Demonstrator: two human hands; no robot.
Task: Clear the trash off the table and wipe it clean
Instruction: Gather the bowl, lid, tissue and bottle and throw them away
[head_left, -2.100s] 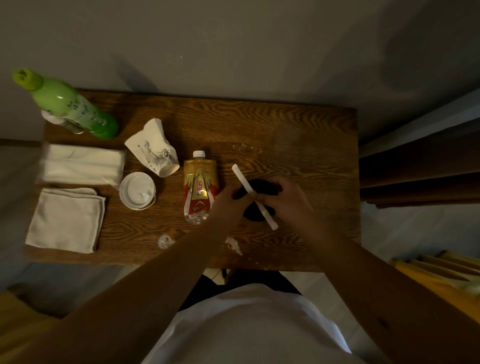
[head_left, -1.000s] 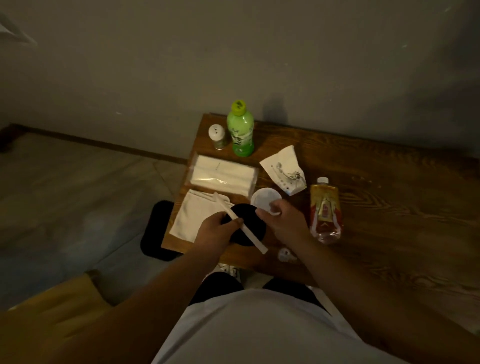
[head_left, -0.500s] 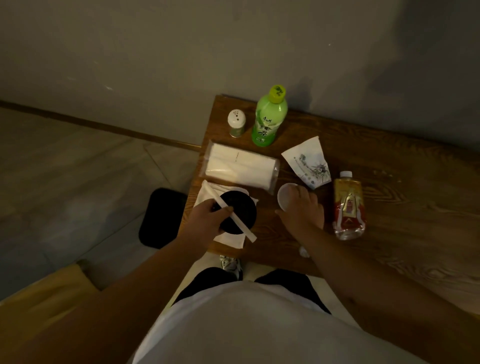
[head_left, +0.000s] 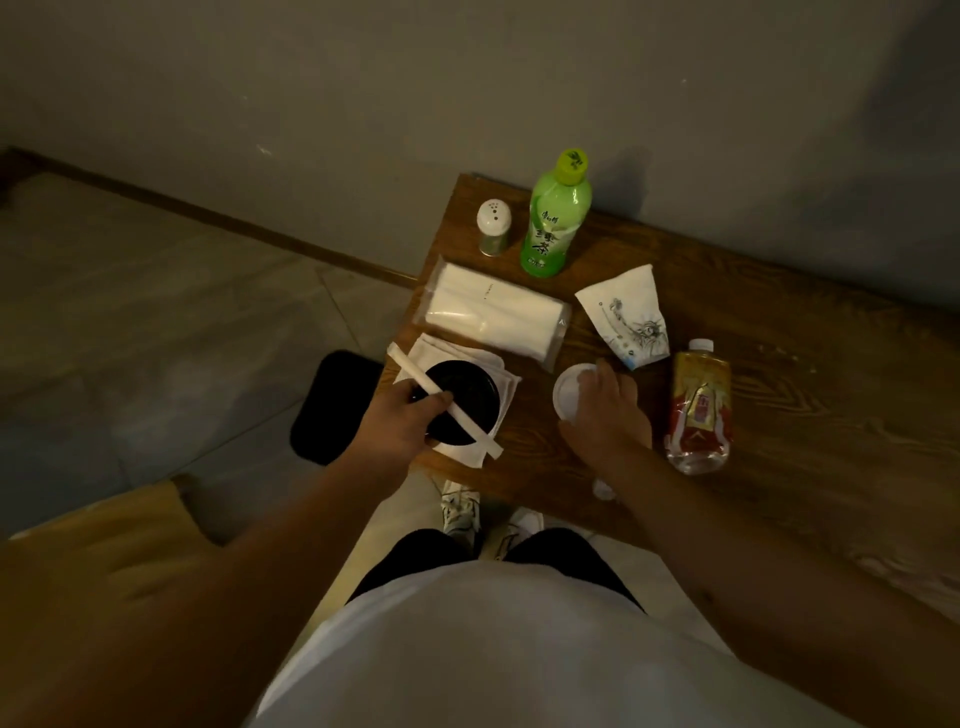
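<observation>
My left hand (head_left: 400, 423) grips a round black lid (head_left: 465, 400) together with a long white paper-wrapped stick (head_left: 470, 423), held over the folded white cloth (head_left: 501, 379) at the table's left end. My right hand (head_left: 608, 410) rests with fingers spread on a white plastic cup lid (head_left: 566, 397) that lies flat on the wooden table (head_left: 805, 415). A crushed white paper cup (head_left: 628, 322) lies just beyond it. A squashed red-and-gold plastic bottle (head_left: 698, 408) lies to the right of that hand. A small crumpled scrap (head_left: 602, 489) sits near the front edge.
A green tea bottle (head_left: 556, 218) and a white shaker (head_left: 493, 226) stand at the back left corner. A pack of tissues (head_left: 493, 312) lies in front of them. A black bin (head_left: 335, 408) stands on the floor left of the table. A yellow cushion (head_left: 98, 551) lies lower left.
My view swung left. My left hand carried the black lid and stick from mid-table to above the cloth. My right hand let go of them and came down on the white cup lid.
</observation>
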